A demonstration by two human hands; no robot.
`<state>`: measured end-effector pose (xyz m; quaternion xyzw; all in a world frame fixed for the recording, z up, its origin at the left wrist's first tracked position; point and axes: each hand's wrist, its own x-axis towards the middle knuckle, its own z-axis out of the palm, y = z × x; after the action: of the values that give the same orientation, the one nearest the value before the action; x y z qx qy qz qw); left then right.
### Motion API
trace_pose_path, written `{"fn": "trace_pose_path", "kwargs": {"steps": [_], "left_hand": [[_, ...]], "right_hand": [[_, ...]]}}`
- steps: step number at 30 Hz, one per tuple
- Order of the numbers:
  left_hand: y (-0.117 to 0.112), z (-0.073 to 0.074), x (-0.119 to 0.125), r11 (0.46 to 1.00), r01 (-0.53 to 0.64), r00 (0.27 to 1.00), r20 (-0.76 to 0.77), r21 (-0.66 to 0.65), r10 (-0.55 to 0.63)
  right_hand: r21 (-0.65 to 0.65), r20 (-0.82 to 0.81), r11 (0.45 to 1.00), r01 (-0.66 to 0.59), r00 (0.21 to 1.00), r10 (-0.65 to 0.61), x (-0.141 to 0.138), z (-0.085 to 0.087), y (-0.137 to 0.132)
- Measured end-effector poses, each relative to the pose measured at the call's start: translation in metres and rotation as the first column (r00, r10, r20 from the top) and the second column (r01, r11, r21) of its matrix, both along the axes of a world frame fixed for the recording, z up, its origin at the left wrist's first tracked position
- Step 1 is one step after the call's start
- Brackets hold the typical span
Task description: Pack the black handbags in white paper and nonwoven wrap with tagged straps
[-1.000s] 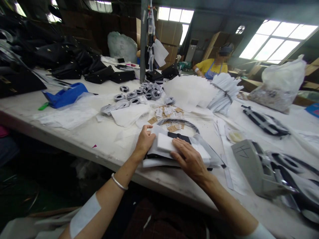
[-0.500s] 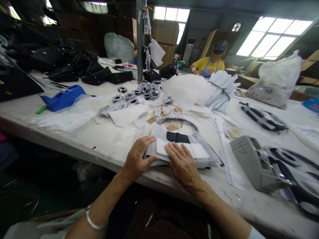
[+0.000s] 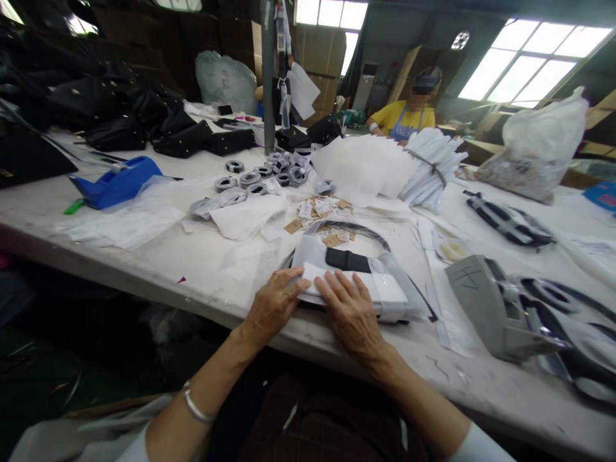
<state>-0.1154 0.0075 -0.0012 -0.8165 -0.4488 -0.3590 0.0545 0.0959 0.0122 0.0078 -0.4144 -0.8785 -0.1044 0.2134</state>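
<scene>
Near the table's front edge lies a black handbag (image 3: 347,259) partly covered in white wrapping sheet (image 3: 392,289). Its curved handle (image 3: 359,226) is covered in clear film and arches away from me. A black strap piece shows above the folded white band. My left hand (image 3: 275,300) rests at the left end of the wrapping, its fingers stretched over the edge. On the front of the band, my right hand (image 3: 353,314) lies flat with fingers extended, pressing on the sheet. The hands hide the bag's near left part.
Paper tags (image 3: 317,208) lie behind the bag, with rolled straps (image 3: 257,179) further left. A grey tape dispenser (image 3: 495,308) stands at right, a blue dispenser (image 3: 118,183) at left. White sheets (image 3: 366,163), black bags (image 3: 183,135) and a person (image 3: 409,119) are beyond.
My left thumb has come in close to its fingers at the wrapping's left end. My right hand stays flat on the band. The view has shifted slightly.
</scene>
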Motion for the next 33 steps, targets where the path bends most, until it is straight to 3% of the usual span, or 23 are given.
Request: {"fn": "trace_pose_path", "kwargs": {"steps": [3,7,11,13,15,18,20,23,28,33], "left_hand": [[0.000,-0.008,0.003,0.997,-0.077,0.997,-0.017,0.029,0.078],[-0.006,-0.002,0.007,0.982,-0.104,0.984,-0.126,0.157,0.124],[-0.012,0.009,0.007,0.978,0.077,0.972,-0.233,0.194,-0.030],[-0.012,0.012,0.006,0.978,0.132,0.976,-0.191,0.160,-0.101],[-0.008,0.014,0.004,0.990,0.098,0.993,-0.071,0.101,-0.091],[0.005,0.018,0.001,0.995,-0.049,0.983,0.173,-0.089,0.064],[0.016,0.023,-0.002,0.943,-0.107,0.930,0.304,-0.314,0.207],[0.032,0.033,-0.004,0.818,-0.085,0.868,0.360,-0.569,0.341],[0.046,0.051,0.000,0.767,0.049,0.861,0.417,-0.639,0.293],[0.055,0.042,0.001,0.779,0.064,0.853,0.439,-0.624,0.282]], "right_hand": [[0.007,0.040,1.000,0.013,0.999,-0.014,-0.002,-0.004,0.001],[0.007,0.050,1.000,0.018,0.999,-0.018,-0.002,-0.006,0.001],[0.024,0.033,0.999,0.030,0.999,-0.030,-0.002,-0.007,0.001],[0.023,0.025,0.999,0.033,0.999,-0.034,-0.003,-0.007,0.001],[0.020,0.012,0.999,0.039,0.999,-0.040,-0.004,-0.007,0.000],[0.010,-0.012,0.998,0.054,0.998,-0.054,-0.004,-0.006,0.000],[0.000,-0.025,0.998,0.063,0.998,-0.063,-0.005,-0.005,-0.001],[-0.005,-0.039,0.997,0.077,0.996,-0.077,-0.006,-0.003,-0.001],[-0.020,-0.042,0.997,0.073,0.996,-0.073,-0.006,-0.001,-0.004],[-0.020,-0.013,0.998,0.067,0.998,-0.067,-0.007,-0.003,-0.003]]}}
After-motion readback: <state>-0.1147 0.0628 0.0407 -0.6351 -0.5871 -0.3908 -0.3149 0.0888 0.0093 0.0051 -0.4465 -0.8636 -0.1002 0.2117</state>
